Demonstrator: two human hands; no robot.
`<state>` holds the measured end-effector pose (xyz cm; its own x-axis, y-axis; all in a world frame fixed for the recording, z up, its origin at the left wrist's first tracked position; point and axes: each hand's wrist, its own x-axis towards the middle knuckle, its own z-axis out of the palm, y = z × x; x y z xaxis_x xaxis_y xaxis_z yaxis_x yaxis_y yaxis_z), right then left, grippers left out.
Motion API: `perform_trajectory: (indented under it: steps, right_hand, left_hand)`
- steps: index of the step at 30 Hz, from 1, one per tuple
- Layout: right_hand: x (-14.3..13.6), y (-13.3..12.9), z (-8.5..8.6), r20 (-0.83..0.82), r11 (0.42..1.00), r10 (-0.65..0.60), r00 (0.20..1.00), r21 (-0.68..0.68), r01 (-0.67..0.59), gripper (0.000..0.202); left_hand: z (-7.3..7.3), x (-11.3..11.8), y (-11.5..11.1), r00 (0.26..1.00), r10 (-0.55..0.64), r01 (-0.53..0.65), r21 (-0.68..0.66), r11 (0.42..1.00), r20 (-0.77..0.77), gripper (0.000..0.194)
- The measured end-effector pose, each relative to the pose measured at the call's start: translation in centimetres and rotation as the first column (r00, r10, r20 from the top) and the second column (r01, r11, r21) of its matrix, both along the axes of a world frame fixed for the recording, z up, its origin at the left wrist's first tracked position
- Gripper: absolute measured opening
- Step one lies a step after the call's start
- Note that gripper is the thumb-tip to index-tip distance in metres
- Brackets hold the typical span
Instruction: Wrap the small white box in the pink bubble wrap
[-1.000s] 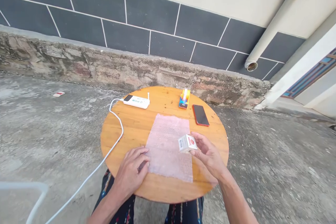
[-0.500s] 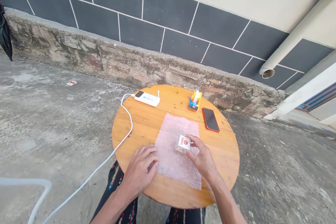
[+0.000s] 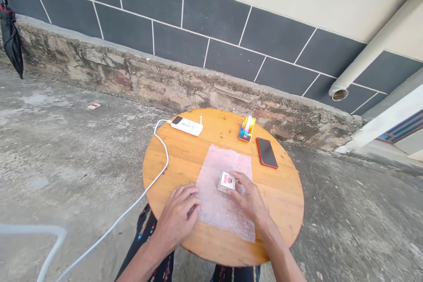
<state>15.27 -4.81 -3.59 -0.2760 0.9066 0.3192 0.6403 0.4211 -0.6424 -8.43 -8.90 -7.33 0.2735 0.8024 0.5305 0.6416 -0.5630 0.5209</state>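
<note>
A small white box with red print (image 3: 226, 181) is on the pink bubble wrap (image 3: 228, 222), near its middle. My right hand (image 3: 247, 196) grips the box's right side between thumb and fingers. My left hand (image 3: 181, 211) rests at the left edge of the bubble wrap, holding nothing, its fingers gently bent and the thumb apart. The sheet lies flat on the round wooden table (image 3: 172, 163).
At the table's far side stand a white power strip (image 3: 187, 126) with a white cable (image 3: 132, 205) and a yellow and blue tape dispenser (image 3: 247, 128). A red-edged phone (image 3: 267, 152) lies at the right. A folded black umbrella (image 3: 11, 35) leans against the wall.
The box has shifted slightly left with my right hand still on it. My left hand stays in place. The view has tilted a little.
</note>
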Motion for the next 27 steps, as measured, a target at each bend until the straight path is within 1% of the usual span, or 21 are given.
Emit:
perform_trajectory:
  steps: [4,17,20,22,24,26,27]
  right_hand:
    - [0.0,0.0,0.3,0.001,1.0,0.007,1.0,-0.007,-0.007,0.041]
    - [-0.1,-0.3,0.6,0.019,1.0,-0.003,1.0,-0.011,0.003,0.042]
    - [0.0,-0.1,0.4,0.052,1.0,0.002,0.999,0.0,-0.002,0.042]
    - [0.2,-0.2,0.4,0.089,0.999,-0.005,0.996,0.033,0.002,0.045]
    - [0.6,-1.0,0.7,0.123,0.994,-0.052,0.991,0.102,0.039,0.044]
    - [0.8,-2.7,1.3,0.167,0.987,-0.075,0.983,0.151,0.05,0.035]
    - [0.9,-3.8,1.6,0.2,0.988,-0.059,0.978,0.152,0.029,0.029]
  left_hand:
    - [0.0,0.0,0.0,1.0,0.011,-0.011,0.023,1.0,-0.011,0.018]
    - [-0.1,0.1,0.0,0.999,0.017,-0.017,0.009,1.0,-0.028,0.018]
    - [0.0,0.1,0.0,0.999,0.017,-0.017,0.009,1.0,-0.028,0.017]
    - [0.1,0.1,-0.1,1.0,0.015,-0.015,0.005,1.0,-0.026,0.017]
    - [0.2,0.0,-0.1,1.0,0.01,-0.01,-0.003,1.0,-0.019,0.017]
    - [0.2,-0.1,-0.1,1.0,0.001,-0.001,-0.008,1.0,-0.002,0.017]
    - [0.1,-0.1,-0.1,1.0,-0.004,0.004,-0.01,1.0,0.006,0.017]
